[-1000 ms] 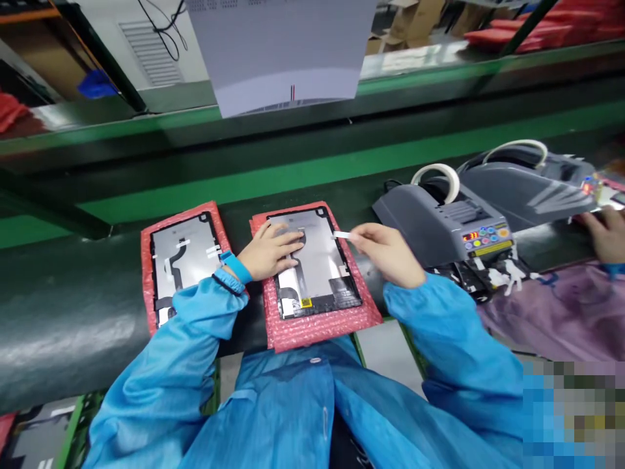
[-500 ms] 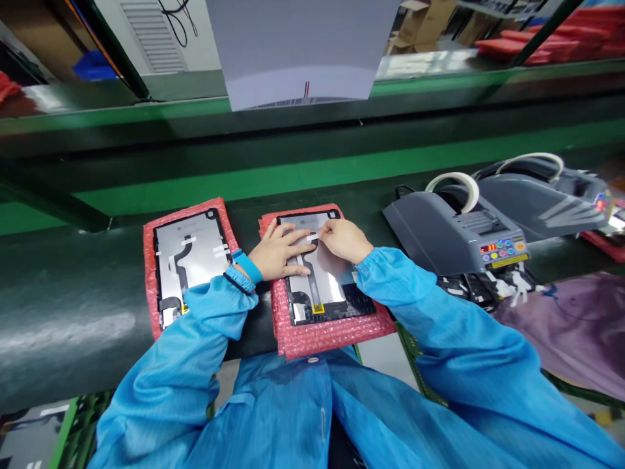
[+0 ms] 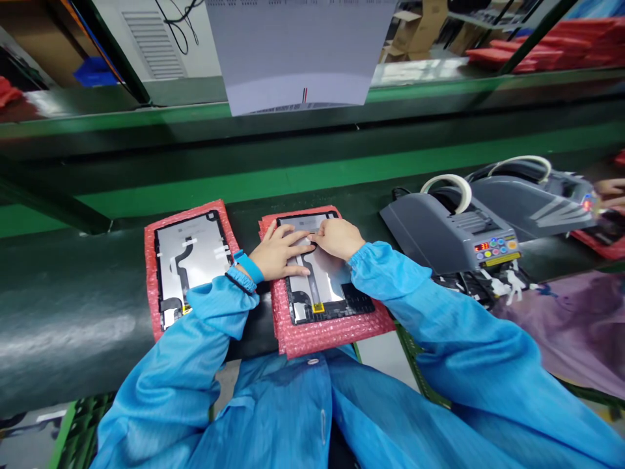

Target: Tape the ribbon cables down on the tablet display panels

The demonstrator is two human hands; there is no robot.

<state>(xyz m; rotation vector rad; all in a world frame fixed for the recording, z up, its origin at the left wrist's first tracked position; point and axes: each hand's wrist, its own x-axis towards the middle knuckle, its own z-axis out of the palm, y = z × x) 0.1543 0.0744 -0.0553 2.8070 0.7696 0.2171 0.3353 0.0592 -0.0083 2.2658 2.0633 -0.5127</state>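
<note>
A tablet screen panel (image 3: 332, 277) lies back side up on a stack of red bubble-wrap sheets (image 3: 336, 333) in front of me. A dark flex cable (image 3: 314, 284) runs down its silvery back to a yellow-edged square near the bottom. My left hand (image 3: 279, 254) rests flat on the panel's left part, fingers spread, tips by the cable. Close to those fingertips, my right hand (image 3: 342, 238) is closed with thumb and forefinger together at the cable's upper end. Whatever lies under its fingertips is hidden.
On the left, a second screen panel (image 3: 202, 251) with white tape pieces lies on red bubble wrap. Grey tape dispensers (image 3: 434, 231) stand to the right, beside a purple cloth (image 3: 576, 326). Another person's hand (image 3: 610, 190) shows at the far right edge.
My right hand has shifted slightly left, and its fingers now cover the small white tape piece at the cable's upper end. My left hand stays put. Another person's hand has appeared far right.
</note>
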